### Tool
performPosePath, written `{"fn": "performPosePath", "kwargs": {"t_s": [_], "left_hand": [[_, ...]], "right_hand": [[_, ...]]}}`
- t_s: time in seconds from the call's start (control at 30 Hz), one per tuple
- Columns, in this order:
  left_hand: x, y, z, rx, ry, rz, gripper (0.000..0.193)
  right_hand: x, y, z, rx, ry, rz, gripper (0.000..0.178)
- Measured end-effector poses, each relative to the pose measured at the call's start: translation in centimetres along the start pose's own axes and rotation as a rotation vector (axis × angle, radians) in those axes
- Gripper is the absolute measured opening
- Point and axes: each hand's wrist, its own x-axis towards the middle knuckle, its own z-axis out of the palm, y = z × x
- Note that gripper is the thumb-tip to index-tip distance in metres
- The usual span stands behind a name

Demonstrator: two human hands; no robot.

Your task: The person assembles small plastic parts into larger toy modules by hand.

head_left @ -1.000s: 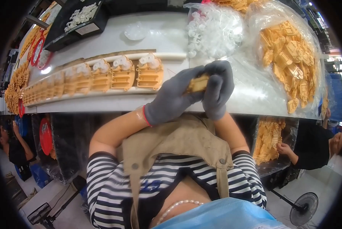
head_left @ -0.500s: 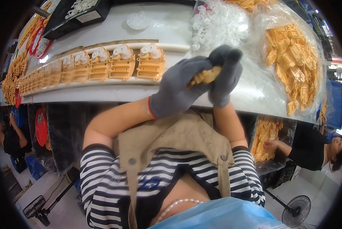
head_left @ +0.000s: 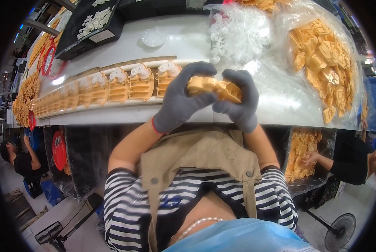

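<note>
I watched the left hand and the right hand, both gloved, grasp opposite ends of a yellow plastic part over the worktop; it looked light, stiff and slightly slick, probably best held by its outer edges

- Bright light on the white tabletop, with glare patches at left and right.
- Dim shadow beneath it.
- Orange parts at the row's left blur.
- Fisheye bends edges; rim black.
</note>
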Motion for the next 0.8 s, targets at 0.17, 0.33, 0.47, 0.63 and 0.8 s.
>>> {"fn": "performPosePath", "kwargs": {"t_s": [0.17,0.33,0.47,0.63,0.8], "left_hand": [[-0.3,0.1,-0.2,-0.038,-0.098,0.001,0.036],[-0.4,-0.2,0.8,-0.079,-0.075,0.049,0.032],[-0.4,-0.6,0.9,-0.098,-0.083,0.057,0.030],[1.2,-1.0,-0.2,-0.052,-0.035,0.279,0.035],[1.9,-1.5,-1.1,0.053,-0.088,0.282,0.053]], "right_hand": [[0.8,-1.0,-1.2,0.120,-0.103,-0.026,0.055],[0.5,-0.7,-0.8,-0.223,0.012,-0.336,0.043],[0.2,-0.2,-1.1,-0.215,0.008,-0.338,0.045],[2.2,-1.1,-2.1,-0.119,0.012,-0.180,0.052],[1.9,0.6,-2.7,-0.312,-0.111,-0.180,0.049]]}}
